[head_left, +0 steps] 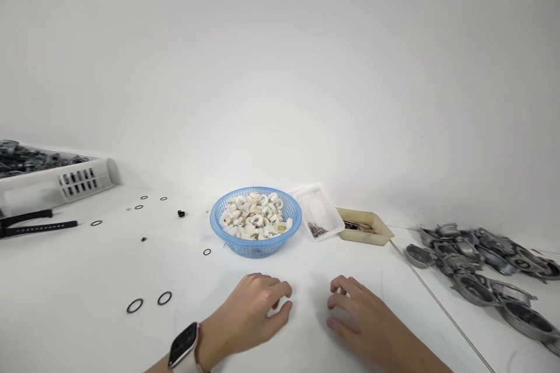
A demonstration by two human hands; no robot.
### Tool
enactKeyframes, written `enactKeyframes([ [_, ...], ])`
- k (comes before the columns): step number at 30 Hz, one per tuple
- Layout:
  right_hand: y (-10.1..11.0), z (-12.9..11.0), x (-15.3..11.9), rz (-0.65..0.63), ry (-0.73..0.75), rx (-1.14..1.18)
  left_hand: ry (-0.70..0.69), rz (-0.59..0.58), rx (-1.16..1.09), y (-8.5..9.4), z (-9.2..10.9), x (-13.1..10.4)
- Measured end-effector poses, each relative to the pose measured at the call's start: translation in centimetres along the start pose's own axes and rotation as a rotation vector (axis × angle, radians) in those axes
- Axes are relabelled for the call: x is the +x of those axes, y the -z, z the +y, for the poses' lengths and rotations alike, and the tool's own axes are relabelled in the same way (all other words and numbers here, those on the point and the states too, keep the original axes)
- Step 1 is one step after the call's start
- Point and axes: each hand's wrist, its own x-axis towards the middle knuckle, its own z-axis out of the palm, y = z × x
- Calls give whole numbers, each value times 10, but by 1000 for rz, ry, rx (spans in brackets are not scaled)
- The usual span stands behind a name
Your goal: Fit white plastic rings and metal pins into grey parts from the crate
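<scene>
My left hand (258, 310), with a watch (184, 345) at its wrist, rests over the white table with fingers curled and thumb apart, holding nothing. Across a small gap, my right hand (361, 315) has its fingers loosely bent and apart, also holding nothing. Just beyond my left hand stands a blue plastic basket (256, 249) heaped with white ring-shaped parts (257, 220). Leaning beside it is a small white tray (321, 208) with a few metal pins (317, 229) in its lower corner. A cream tray (367, 238) with thin dark items inside adjoins that one.
Grey metal housings (470, 259) lie piled at the right, beyond a thin rod (441, 305). Black rubber rings (135, 305) are scattered on the left. A white crate (87, 183) of dark metal parts and black straps (41, 228) sit at the far left.
</scene>
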Motion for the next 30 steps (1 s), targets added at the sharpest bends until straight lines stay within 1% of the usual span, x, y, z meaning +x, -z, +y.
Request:
enactKeyframes([
  [7,-1,3,2,24,41,-30,-9,3,1,0,0,-1],
  [14,-3,5,4,-4,11,-59,-17,7,20,0,1,0],
  [21,0,2,1,14,16,-15,-9,-13,22,1,0,-1],
  [24,1,1,3,24,41,-11,-8,-21,30,1,0,-1],
  [30,1,3,4,22,63,23,-16,-7,24,0,1,-1],
])
